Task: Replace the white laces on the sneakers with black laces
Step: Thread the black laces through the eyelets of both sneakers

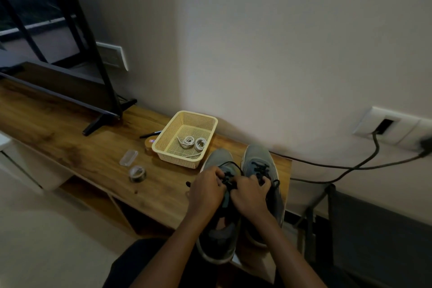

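Note:
Two grey sneakers stand side by side at the right end of the wooden table (70, 142), toes toward the wall. On the left sneaker (218, 160), my left hand (205, 190) and my right hand (250, 196) both pinch the black lace (230, 180) over the eyelets. A loop of that lace arcs toward the toe. The right sneaker (258, 155) carries a black lace (261, 168) too. Coiled white laces (192, 142) lie in the cream basket (210, 121) behind the shoes.
A roll of tape (137, 173) and a small clear case (128, 158) lie left of the shoes. A black pen (150, 134) and a small tin (149, 144) sit by the basket. A TV on black legs (102, 119) stands at left. Cables (350, 167) hang from wall sockets at right.

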`<state>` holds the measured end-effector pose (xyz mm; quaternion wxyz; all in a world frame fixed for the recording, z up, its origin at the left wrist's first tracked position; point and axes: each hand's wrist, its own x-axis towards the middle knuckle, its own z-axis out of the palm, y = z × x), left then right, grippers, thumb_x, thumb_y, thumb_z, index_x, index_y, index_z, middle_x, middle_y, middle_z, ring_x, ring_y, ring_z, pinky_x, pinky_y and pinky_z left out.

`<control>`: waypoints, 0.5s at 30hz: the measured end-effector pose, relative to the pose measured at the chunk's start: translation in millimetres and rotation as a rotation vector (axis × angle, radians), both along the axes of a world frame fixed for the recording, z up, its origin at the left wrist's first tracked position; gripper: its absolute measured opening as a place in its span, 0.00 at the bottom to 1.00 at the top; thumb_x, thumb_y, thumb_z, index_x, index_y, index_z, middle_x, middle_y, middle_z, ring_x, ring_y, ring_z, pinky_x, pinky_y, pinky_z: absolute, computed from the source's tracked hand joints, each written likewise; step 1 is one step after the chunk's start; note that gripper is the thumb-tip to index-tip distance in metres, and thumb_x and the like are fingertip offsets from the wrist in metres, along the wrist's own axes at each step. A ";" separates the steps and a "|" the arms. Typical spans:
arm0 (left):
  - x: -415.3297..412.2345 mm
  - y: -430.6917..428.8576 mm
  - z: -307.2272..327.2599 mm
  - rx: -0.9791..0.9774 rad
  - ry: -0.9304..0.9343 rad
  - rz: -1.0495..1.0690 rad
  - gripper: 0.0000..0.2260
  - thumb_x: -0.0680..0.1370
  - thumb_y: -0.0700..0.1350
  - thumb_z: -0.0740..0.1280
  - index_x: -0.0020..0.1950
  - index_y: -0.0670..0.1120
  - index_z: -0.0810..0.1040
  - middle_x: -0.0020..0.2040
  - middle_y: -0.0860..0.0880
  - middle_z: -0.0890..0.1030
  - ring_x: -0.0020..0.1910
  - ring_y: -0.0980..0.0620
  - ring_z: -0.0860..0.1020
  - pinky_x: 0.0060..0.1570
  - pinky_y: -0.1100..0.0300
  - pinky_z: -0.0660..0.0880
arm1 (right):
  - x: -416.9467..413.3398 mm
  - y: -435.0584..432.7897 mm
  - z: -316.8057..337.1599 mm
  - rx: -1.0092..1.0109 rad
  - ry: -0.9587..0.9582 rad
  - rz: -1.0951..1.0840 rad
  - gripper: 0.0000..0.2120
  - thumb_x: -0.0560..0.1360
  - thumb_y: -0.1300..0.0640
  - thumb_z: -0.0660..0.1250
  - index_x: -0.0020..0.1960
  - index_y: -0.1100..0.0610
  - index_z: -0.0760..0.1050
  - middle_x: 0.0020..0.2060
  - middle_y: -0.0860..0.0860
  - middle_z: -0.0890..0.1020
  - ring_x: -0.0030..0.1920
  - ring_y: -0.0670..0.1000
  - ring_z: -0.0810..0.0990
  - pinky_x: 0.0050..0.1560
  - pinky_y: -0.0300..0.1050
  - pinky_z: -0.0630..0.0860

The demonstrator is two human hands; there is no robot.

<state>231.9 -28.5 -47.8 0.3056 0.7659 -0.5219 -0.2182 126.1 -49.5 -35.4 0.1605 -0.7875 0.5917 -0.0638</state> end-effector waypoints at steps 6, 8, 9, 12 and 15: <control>6.3 -4.8 2.1 0.007 -0.063 -0.042 0.10 0.73 0.40 0.70 0.52 0.50 0.79 0.44 0.51 0.81 0.46 0.53 0.79 0.40 0.61 0.72 | 2.5 -0.5 1.9 0.029 0.000 -0.035 0.06 0.76 0.62 0.55 0.43 0.55 0.69 0.42 0.50 0.71 0.61 0.55 0.69 0.71 0.57 0.48; 8.1 -6.1 1.5 0.010 -0.085 -0.095 0.11 0.73 0.38 0.69 0.53 0.49 0.79 0.45 0.50 0.82 0.46 0.52 0.79 0.41 0.60 0.73 | 2.9 -0.3 2.1 0.046 0.003 -0.044 0.07 0.76 0.62 0.55 0.44 0.55 0.70 0.43 0.50 0.73 0.61 0.55 0.69 0.71 0.57 0.48; 9.1 -6.5 1.0 0.005 -0.095 -0.113 0.11 0.73 0.37 0.68 0.53 0.48 0.79 0.45 0.49 0.82 0.47 0.51 0.79 0.41 0.59 0.73 | 3.1 -0.8 1.8 0.052 -0.002 -0.049 0.07 0.76 0.62 0.55 0.44 0.55 0.71 0.43 0.50 0.73 0.61 0.55 0.69 0.71 0.57 0.47; 10.4 -6.4 -0.9 -0.005 -0.106 -0.127 0.11 0.72 0.37 0.67 0.52 0.48 0.78 0.45 0.49 0.81 0.46 0.50 0.79 0.40 0.59 0.72 | 3.5 -1.8 1.8 0.066 -0.020 -0.059 0.08 0.76 0.62 0.55 0.39 0.54 0.67 0.38 0.48 0.69 0.61 0.55 0.68 0.71 0.57 0.48; 11.4 -6.0 -2.6 -0.022 -0.093 -0.145 0.10 0.72 0.36 0.67 0.49 0.48 0.78 0.41 0.49 0.80 0.43 0.50 0.79 0.37 0.59 0.71 | 4.6 -3.7 1.4 0.080 -0.038 -0.064 0.06 0.75 0.63 0.55 0.42 0.55 0.68 0.41 0.49 0.70 0.61 0.55 0.68 0.71 0.56 0.48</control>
